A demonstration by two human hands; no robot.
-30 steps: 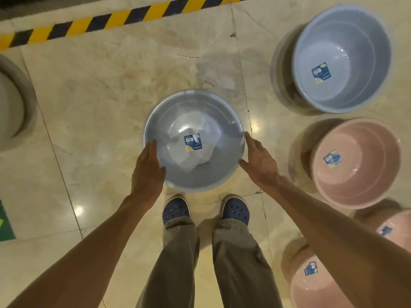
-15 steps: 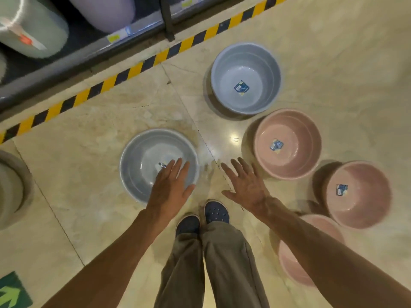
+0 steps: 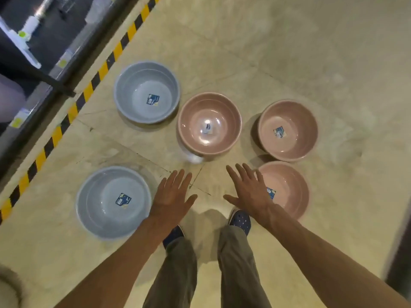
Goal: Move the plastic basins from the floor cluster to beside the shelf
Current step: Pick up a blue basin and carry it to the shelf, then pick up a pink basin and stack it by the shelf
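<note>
Both hands hang palm-down above the pale marble floor [image 3: 289, 52], fingers spread and holding nothing. Just left of the left hand [image 3: 172, 196] sits a round grey-blue plastic basin [image 3: 113, 202], upright, empty but for a small blue label stuck to its bottom; it lies near the yellow-and-black striped floor tape [image 3: 73, 112], beyond which the dark metal shelf frame [image 3: 44, 78] stands. Ahead of the left hand's fingers, further along the tape, a second grey-blue plastic basin [image 3: 146, 92] rests with the same kind of label inside. The right hand [image 3: 249, 192] partly covers a round pale pink plastic basin [image 3: 289, 190], whose blue label peeks out beside the wrist. Ahead of the right hand's fingers stand two more pink basins well clear of the hands: a dusty-pink plastic basin [image 3: 210, 123] almost touching the far grey one, and another pink plastic basin [image 3: 288, 130] to its right, just beside the near pink one. All hold only labels. Bare floor lies between the hands. Below them show khaki trouser legs [image 3: 178, 274] and navy perforated clogs [image 3: 241, 218]
</note>
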